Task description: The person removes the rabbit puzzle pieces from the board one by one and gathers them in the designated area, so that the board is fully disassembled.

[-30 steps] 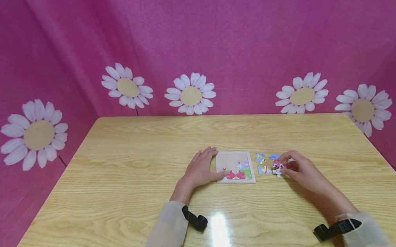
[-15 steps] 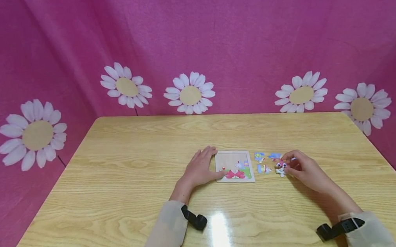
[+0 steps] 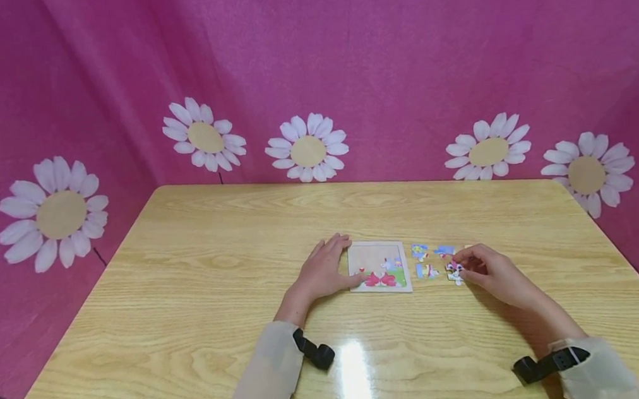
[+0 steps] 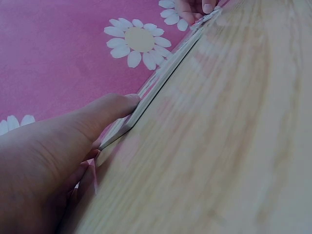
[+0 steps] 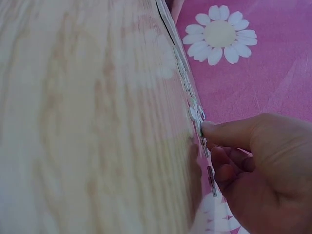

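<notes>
A square jigsaw tray (image 3: 381, 292) with a light wooden rim lies on the table, partly filled with picture pieces in pink and green along its lower part. My left hand (image 3: 320, 272) rests against the tray's left side, fingers stretched toward the upper corner and the thumb over the rim, as the left wrist view also shows. To the right of the tray, my right hand (image 3: 494, 273) pinches a puzzle piece (image 3: 454, 278) with a pink and white animal face between thumb and fingers. In the right wrist view this piece stays low, close to the tabletop, and the fingers hide part of it.
Several loose puzzle pieces (image 3: 427, 271) lie flat between the tray and my right hand, among them a blue piece (image 3: 444, 250) just beyond the pinched one. The wooden table (image 3: 231, 232) ends at a pink curtain (image 3: 377, 74) printed with white daisies.
My right hand has shifted slightly right with the pinched puzzle piece, moving it away from the neighbouring pieces. My left hand and the tray have stayed in place.
</notes>
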The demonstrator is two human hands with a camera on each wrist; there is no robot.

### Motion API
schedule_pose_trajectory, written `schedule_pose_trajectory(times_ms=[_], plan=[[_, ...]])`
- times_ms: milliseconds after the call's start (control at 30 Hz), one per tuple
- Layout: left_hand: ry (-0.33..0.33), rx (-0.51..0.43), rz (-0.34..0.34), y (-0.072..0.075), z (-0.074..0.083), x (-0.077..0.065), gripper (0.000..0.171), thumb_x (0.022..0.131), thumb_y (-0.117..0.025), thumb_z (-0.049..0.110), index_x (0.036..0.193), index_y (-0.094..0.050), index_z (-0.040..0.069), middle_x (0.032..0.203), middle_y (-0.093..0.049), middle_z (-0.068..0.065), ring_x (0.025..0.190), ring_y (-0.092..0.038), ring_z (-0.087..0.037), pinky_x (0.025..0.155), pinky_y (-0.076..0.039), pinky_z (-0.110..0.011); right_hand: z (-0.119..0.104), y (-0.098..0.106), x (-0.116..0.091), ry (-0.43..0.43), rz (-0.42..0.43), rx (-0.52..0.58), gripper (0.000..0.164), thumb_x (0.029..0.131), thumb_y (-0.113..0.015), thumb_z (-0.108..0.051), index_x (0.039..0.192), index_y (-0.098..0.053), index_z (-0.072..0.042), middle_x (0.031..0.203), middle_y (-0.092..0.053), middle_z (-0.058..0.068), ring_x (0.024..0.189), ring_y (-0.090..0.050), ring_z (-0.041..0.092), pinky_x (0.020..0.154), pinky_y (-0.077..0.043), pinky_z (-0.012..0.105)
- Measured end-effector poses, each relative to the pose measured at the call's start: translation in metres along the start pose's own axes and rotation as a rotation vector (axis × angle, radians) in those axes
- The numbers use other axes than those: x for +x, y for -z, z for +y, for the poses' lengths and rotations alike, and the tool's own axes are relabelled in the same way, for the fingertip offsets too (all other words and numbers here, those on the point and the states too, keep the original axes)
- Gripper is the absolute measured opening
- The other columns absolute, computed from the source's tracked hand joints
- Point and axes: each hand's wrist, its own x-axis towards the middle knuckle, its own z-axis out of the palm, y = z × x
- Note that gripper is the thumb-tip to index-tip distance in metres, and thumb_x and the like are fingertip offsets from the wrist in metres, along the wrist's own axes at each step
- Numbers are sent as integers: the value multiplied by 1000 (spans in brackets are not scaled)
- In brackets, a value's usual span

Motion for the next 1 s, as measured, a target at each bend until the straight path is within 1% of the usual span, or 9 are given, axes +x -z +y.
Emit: schedule_pose_trajectory(times_ms=[200,433,567,700,833,900,1000], plan=[[0,-2,-1,1,1,0,86,83,-67,56,151,-37,13,161,-31,-1,154,-18,-17,128,-10,-37,0,1,0,-11,-48,-1,22,86,-67,4,108,-65,0,91,-60,6,77,-44,-5,61,-42,16],[2,-4,1,2,0,0,86,83,-67,57,151,-37,14,161,-30,-1,154,-17,-17,128,-11,-37,1,3,0,-51,-86,-15,23,88,-67,1,111,-65,0,100,-63,10,78,-45,-4,65,-43,15],[4,-6,-3,2,0,-1,86,83,-67,57,151,-36,14,162,-30,-1,154,-17,-17,128,-11,-37,3,4,0,-56,-81,-14,23,89,-67,-1,112,-65,-1,104,-63,12,79,-44,-4,65,-42,16],[5,-5,-8,3,0,-1,86,83,-67,56,151,-36,14,162,-29,-1,154,-17,-17,128,-10,-37,1,4,1,-43,-39,-8,22,88,-67,1,110,-65,-2,104,-64,13,77,-45,-3,63,-43,15],[6,-2,-4,3,0,-1,86,83,-67,57,151,-36,13,162,-30,-1,154,-18,-17,128,-11,-37,-3,2,6,-26,-11,47,20,88,-67,2,107,-64,-1,101,-66,14,76,-47,-3,61,-45,15],[4,0,-1,3,0,-1,86,83,-67,57,151,-36,13,161,-30,-1,154,-18,-17,128,-11,-37,-5,-1,10,-14,-10,74,19,88,-68,2,106,-64,0,97,-65,13,76,-48,-3,61,-45,15],[-2,4,2,3,0,-1,85,83,-67,56,151,-37,14,161,-31,-1,154,-18,-17,128,-11,-37,-10,-7,15,6,-17,80,19,86,-69,2,105,-64,0,92,-63,9,77,-48,-5,62,-45,15]])
